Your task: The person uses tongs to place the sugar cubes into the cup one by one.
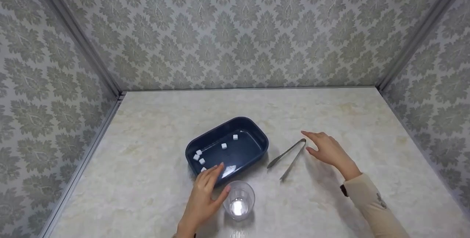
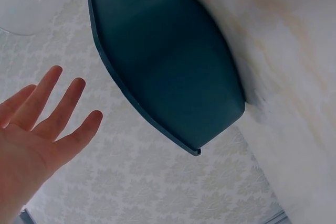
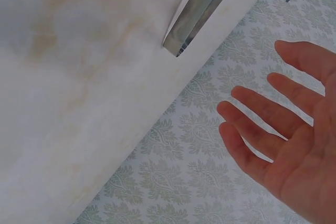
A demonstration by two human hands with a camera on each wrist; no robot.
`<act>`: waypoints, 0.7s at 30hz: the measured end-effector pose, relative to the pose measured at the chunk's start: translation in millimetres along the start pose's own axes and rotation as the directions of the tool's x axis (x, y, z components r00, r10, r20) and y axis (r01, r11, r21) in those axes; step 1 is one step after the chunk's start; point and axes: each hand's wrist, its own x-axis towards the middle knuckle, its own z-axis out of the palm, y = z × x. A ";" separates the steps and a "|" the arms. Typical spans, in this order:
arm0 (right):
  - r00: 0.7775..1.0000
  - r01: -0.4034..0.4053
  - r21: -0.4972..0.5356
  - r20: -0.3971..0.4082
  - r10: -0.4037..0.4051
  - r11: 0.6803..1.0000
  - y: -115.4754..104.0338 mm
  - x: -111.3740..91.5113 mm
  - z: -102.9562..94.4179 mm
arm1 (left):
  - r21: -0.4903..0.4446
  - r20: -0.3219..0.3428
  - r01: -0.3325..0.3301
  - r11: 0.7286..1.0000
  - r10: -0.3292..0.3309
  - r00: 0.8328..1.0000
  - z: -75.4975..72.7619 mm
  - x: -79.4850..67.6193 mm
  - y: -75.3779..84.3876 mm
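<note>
Right fingers [image 1: 310,134] near tongs [image 1: 286,152] (metal)

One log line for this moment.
left hand: empty, near tray and cup | right hand: empty, near tongs | tongs: on table | white cubes: in tray | cup: upright

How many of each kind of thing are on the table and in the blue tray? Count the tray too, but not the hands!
White cubes: 6 in view; the left hand could hide more
Blue tray: 1
Clear cup: 1
Tongs: 1
Total: 9 in view
</note>
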 end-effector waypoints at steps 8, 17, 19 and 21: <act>1.000 0.007 0.007 0.019 -0.007 1.000 -0.6 7.0 2.5 | 0.009 0.084 -0.002 1.000 0.001 0.996 3.9 -4.7 1.7; 0.999 0.006 -0.016 0.054 -0.005 1.000 0.0 11.4 6.4 | 0.022 0.131 -0.064 0.998 0.060 0.989 9.5 -9.3 1.6; 0.998 -0.009 -0.020 0.069 0.010 1.000 0.1 11.7 7.8 | 0.029 0.144 -0.066 0.997 0.061 0.988 10.3 -10.4 1.6; 0.996 -0.026 -0.023 0.085 0.028 0.999 0.2 12.0 9.7 | 0.034 0.161 -0.059 0.998 0.053 0.986 11.1 -11.4 2.0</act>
